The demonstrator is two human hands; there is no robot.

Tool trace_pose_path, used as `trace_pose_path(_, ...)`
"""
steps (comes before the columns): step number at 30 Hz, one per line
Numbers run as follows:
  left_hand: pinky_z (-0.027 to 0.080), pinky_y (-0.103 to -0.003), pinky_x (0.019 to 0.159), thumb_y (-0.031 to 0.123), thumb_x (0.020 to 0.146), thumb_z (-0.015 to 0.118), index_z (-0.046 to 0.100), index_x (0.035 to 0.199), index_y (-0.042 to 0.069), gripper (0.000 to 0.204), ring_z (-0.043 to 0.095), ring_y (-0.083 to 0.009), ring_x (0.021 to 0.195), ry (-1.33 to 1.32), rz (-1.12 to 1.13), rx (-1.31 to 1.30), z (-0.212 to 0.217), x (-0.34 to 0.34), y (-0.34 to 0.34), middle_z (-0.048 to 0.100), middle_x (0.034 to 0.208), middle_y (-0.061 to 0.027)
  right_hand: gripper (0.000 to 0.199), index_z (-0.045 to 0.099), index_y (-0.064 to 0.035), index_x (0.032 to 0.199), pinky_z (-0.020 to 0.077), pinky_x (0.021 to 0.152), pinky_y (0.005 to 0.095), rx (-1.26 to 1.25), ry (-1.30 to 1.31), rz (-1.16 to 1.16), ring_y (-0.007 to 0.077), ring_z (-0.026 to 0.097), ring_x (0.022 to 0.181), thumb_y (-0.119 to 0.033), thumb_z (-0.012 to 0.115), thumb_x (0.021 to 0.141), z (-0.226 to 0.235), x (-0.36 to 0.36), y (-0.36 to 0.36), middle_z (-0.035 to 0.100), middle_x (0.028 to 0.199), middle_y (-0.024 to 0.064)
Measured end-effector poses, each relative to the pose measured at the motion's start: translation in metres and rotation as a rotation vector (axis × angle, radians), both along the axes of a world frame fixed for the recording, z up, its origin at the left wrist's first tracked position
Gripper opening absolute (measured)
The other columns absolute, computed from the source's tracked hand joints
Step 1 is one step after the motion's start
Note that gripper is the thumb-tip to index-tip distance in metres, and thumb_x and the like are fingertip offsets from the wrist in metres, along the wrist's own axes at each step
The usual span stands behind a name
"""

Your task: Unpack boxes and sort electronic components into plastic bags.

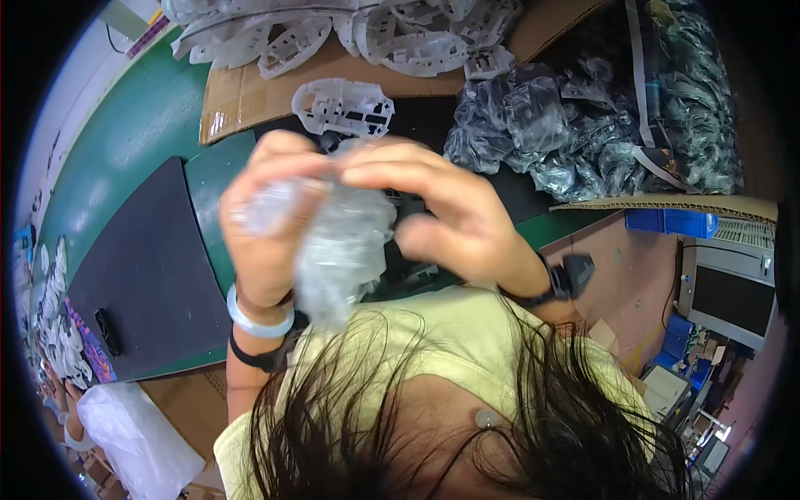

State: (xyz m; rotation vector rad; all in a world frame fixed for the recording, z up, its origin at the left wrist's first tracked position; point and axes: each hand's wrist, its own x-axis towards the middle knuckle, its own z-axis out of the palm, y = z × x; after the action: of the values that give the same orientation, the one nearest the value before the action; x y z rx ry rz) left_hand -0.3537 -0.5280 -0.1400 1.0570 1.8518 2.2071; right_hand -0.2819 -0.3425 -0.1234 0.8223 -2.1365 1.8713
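A crumpled clear plastic bag (343,250) hangs between my hands in front of my chest, blurred by motion. My left hand (271,221) is closed round its left side, thumb pressed on the film. From the right, my right hand (454,212) curls over the bag's top, its fingertips meeting my left fingers there. What the bag holds, if anything, I cannot make out. Just beyond my hands lies a white plastic housing (343,107) with cut-outs, on a dark mat. Dark parts partly show behind my hands.
Several white housings (417,54) are heaped on cardboard (242,100) at the far side. At the right, a carton (692,202) holds many bagged dark parts (575,125). A black mat (142,267) covers the green table's left. Another person's arm (75,425) shows at the lower left.
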Motion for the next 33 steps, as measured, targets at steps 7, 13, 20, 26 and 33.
trace_pose_path(7, 0.034, -0.037, 0.097, 0.016, 0.077, 0.059, 0.054, 0.111, 0.002, 0.037, 0.043, -0.0271, 0.116, 0.038, 0.123, -0.033, -0.028, 0.009, 0.034, 0.045, 0.124, -0.0159, 0.044, 0.048, -0.0024, 0.114, 0.0444, 0.083, 0.0255, -0.339, -0.339, -0.408, 0.0168, 0.058, 0.093, 0.007, 0.059, 0.072, -0.027, -0.003, -0.032, 0.061, 0.094, 0.0058)
trace_pose_path(13, 0.037, -0.038, 0.094, 0.03, 0.08, 0.061, 0.055, 0.103, 0.007, 0.033, 0.047, -0.0317, 0.112, 0.195, -0.032, -0.164, -0.033, -0.003, 0.032, 0.047, 0.124, -0.0209, 0.049, 0.04, -0.0004, 0.126, 0.0419, 0.087, 0.025, -0.456, -0.6, -0.117, 0.0138, 0.048, 0.106, -0.006, 0.058, 0.081, -0.024, 0.002, -0.006, 0.046, 0.121, 0.0095)
trace_pose_path(20, 0.042, -0.023, 0.068, 0.039, 0.07, 0.068, 0.045, 0.102, 0.003, 0.054, 0.051, -0.0118, 0.077, -0.375, 0.128, 0.2, -0.041, -0.004, 0.009, 0.052, 0.09, -0.0068, 0.032, 0.06, -0.0067, 0.103, 0.0454, 0.075, 0.0358, 1.049, 0.014, -1.001, 0.0294, 0.054, 0.086, -0.004, 0.064, 0.072, -0.033, 0.037, 0.068, 0.057, 0.098, 0.0093)
trace_pose_path(26, 0.039, -0.036, 0.094, 0.016, 0.081, 0.054, 0.032, 0.132, 0.0, 0.058, 0.049, -0.024, 0.112, -0.754, -0.198, 0.343, -0.008, 0.015, -0.001, 0.049, 0.122, -0.0135, 0.006, 0.062, -0.0015, 0.081, 0.0459, 0.062, 0.0299, 0.577, 0.062, -1.277, 0.0231, 0.058, 0.068, -0.006, 0.063, 0.078, -0.032, 0.027, 0.087, 0.061, 0.076, 0.0095)
trace_pose_path(33, 0.043, -0.032, 0.087, 0.004, 0.071, 0.067, 0.044, 0.124, -0.001, 0.058, 0.054, -0.0186, 0.101, -0.531, -0.094, -0.151, -0.018, 0.03, -0.017, 0.054, 0.115, -0.0089, 0.014, 0.063, -0.004, 0.086, 0.0464, 0.064, 0.0287, 0.629, 0.115, -0.887, 0.0184, 0.059, 0.072, 0.0, 0.064, 0.073, -0.016, 0.05, 0.065, 0.061, 0.08, 0.0071)
